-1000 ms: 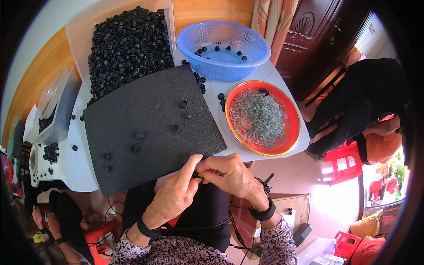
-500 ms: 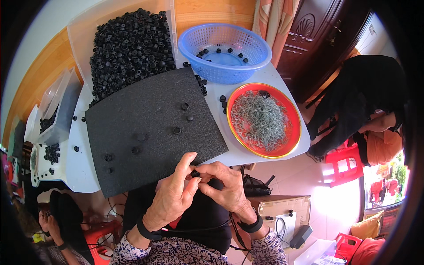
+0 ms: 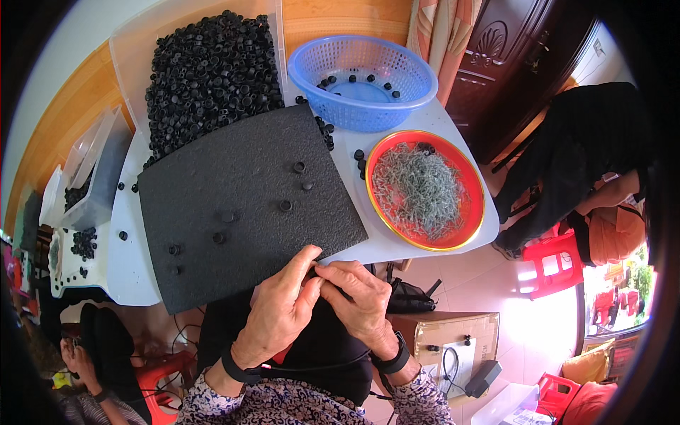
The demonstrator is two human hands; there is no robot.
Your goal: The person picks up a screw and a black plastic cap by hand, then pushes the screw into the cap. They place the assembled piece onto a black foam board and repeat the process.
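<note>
beside black mat (image 3: 248,177), left hand (image 3: 278,306) and right hand (image 3: 363,301) clamp hidden piece, axis unclear

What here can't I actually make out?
In the head view:
Anything between the left grip and right grip: hidden by fingers.
Part of the white table: covered by the black mat.
Individual silvery pieces in the red bowl: too small, tangled.
Lower-left co-worker: partly lost in the dark rim.

Looks to me like a home turned small workshop: on the white table (image 3: 132,275), a clear bin (image 3: 134,78) heaped with black parts (image 3: 212,78) and a red bowl (image 3: 473,209) of silvery pins (image 3: 421,188); behind it, right, a household curtain (image 3: 433,42) and carved wooden door (image 3: 489,78).
</note>
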